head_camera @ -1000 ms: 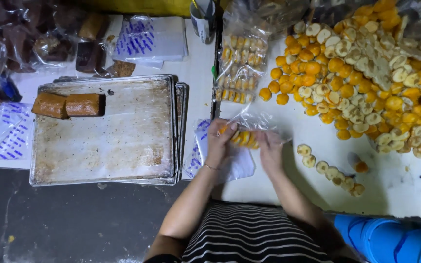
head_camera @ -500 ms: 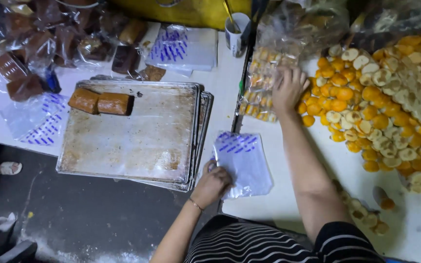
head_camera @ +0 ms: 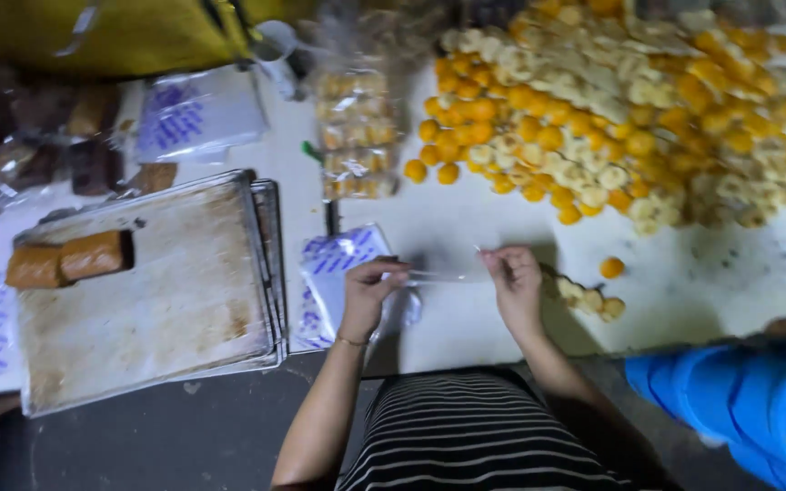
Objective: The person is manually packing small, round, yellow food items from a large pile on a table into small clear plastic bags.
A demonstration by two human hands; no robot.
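Clear plastic bag: thin transparent plastic bag (head_camera: 443, 273) stretched flat between the two hands, above the white tabletop (head_camera: 466, 218), its two ends pinched at either side.
Pile: broad heap of round orange and pale yellow pastries (head_camera: 611, 109) spread over the tabletop, well beyond the fingers and towards the right.
Tray: worn, stained rectangular metal baking tray (head_camera: 147, 300) well to the left of the left hand's fingers, with two brown rectangular cake pieces (head_camera: 70, 259) at its far left edge.
Blue thing: bright blue ridged plastic object (head_camera: 730, 400) below and right of the right hand; what it is cannot be told.
Filled packs: clear bags packed with small yellow pastries (head_camera: 357, 136) beyond the fingers of the left hand.
Bag stack: flat clear bags with blue print (head_camera: 338, 268) just left of and beneath the left hand.
Left hand (head_camera: 370, 286): fingers curled closed, pinching the bag's left end.
Right hand (head_camera: 513, 277): fingers bent closed, pinching the bag's right end.
Loose pieces: few small pastries (head_camera: 589, 295) just right of the right fingers.
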